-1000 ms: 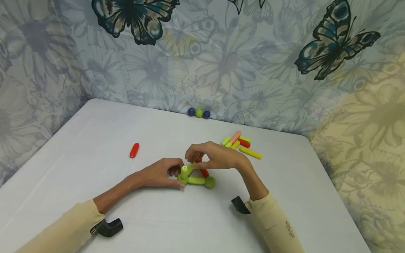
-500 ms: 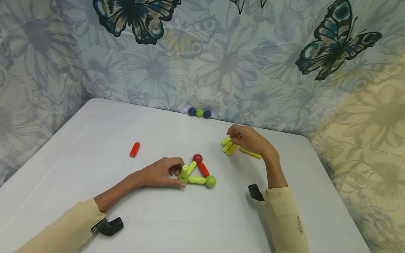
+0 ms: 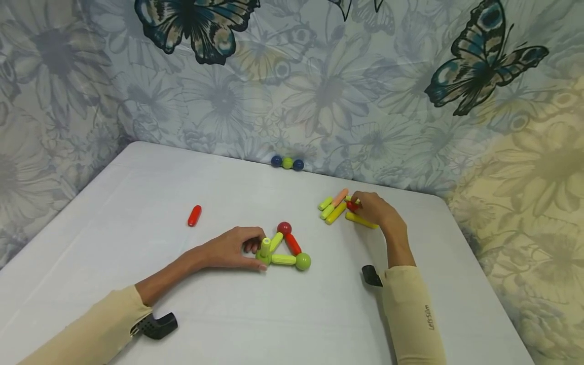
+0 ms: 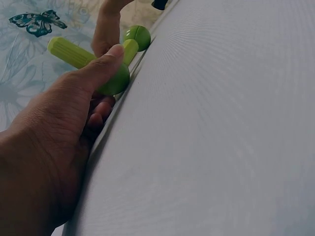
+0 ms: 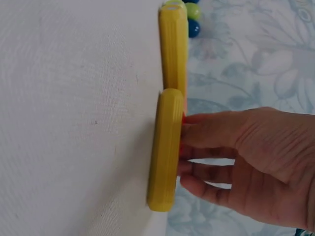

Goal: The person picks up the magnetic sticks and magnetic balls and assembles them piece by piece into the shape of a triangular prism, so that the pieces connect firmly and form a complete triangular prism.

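Note:
My left hand [image 3: 234, 248] grips a green ball [image 4: 117, 81] at the left corner of a flat triangle of magnetic sticks and balls. On that ball stands an upright yellow-green stick [image 3: 265, 246]. The other corners are a red ball [image 3: 284, 228] and a second green ball [image 3: 303, 261]. A red stick [image 3: 293, 244] joins those two; yellow-green sticks form the other sides. Over at the stick pile, my right hand [image 3: 374, 209] pinches another red stick [image 3: 351, 206]. In the right wrist view, a yellow stick [image 5: 166, 150] hides most of it.
Beside the right fingers lie yellow sticks [image 3: 336, 213], a peach stick [image 3: 340, 196] and short yellow-green sticks [image 3: 325, 203]. A lone red stick [image 3: 194, 216] lies left. Blue balls [image 3: 276, 161] flank a green ball [image 3: 287, 162] at the table's back edge, by the patterned cloth.
My right hand has left the triangle and moved right to the pile, first over its far side, then down onto the red stick. The left hand has stayed on its ball.

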### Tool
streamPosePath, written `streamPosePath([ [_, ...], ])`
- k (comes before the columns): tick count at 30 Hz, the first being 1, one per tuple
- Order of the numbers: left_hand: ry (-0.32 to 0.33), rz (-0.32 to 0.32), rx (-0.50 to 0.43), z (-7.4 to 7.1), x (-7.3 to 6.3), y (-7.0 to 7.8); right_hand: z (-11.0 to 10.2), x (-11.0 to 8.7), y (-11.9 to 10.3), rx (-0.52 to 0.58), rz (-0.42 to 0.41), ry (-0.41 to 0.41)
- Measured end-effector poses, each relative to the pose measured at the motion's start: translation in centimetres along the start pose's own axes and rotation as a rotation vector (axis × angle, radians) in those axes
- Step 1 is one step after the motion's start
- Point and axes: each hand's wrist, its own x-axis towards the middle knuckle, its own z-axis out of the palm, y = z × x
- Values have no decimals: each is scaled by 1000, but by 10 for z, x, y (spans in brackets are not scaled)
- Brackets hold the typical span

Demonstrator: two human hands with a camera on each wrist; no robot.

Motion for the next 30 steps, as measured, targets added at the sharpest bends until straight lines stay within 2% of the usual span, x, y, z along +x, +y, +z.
streamPosePath([
  [7,-3,-10,-2,1,-3,1,4,-1,2,-15,-12,-25],
  [10,2,-4,0,0,-2,2,0,-3,-1,-29,-19,-15],
  [13,4,0,-4,-1,-2,3,-6,-6,-3,3,-37,8],
  [19,0,3,5,-1,-1,3,-15,-11,-13,183,-205,47],
  [22,5,2,6,-1,0,3,-19,-14,-26,206,-264,13],
  [30,0,6,-2,-2,0,4,-28,-27,-68,200,-413,-148],
])
